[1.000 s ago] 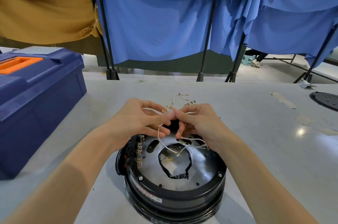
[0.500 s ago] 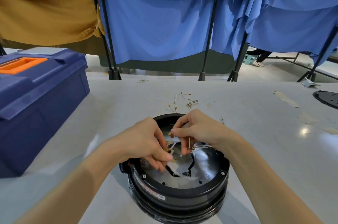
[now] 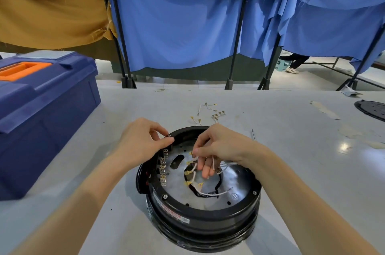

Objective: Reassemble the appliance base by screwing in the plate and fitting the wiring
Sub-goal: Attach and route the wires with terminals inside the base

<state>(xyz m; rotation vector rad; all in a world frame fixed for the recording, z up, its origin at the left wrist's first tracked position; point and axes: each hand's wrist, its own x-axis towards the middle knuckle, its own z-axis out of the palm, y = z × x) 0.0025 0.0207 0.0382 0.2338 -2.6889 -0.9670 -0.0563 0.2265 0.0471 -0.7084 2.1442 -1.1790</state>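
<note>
Though its label [image 3: 175, 216] is unreadable, appliance base [image 3: 208, 227], left fingers [image 3: 164, 142] pinching rim [image 3: 187, 130], right fingers [image 3: 201, 151] pinching wires [image 3: 214, 193].

The round black appliance base [image 3: 200, 219] sits open side up on the grey table [image 3: 302, 182]. Inside its rim the silver metal plate [image 3: 235, 177] lies flat, with an oval slot [image 3: 177, 162] on the left and a ragged central opening edged in black. Hex-head screws [image 3: 165, 196] show on the near rim at left and right. A row of brass terminals [image 3: 163, 168] lines the left inner wall. Thin white wires [image 3: 216, 193] with yellow-tipped connectors rise from the opening, some pinched by the right hand [image 3: 218, 146]. The left hand [image 3: 143, 142] grips the far left rim. More short leads [image 3: 208, 112], apparently unattached, lie just beyond the base.
</note>
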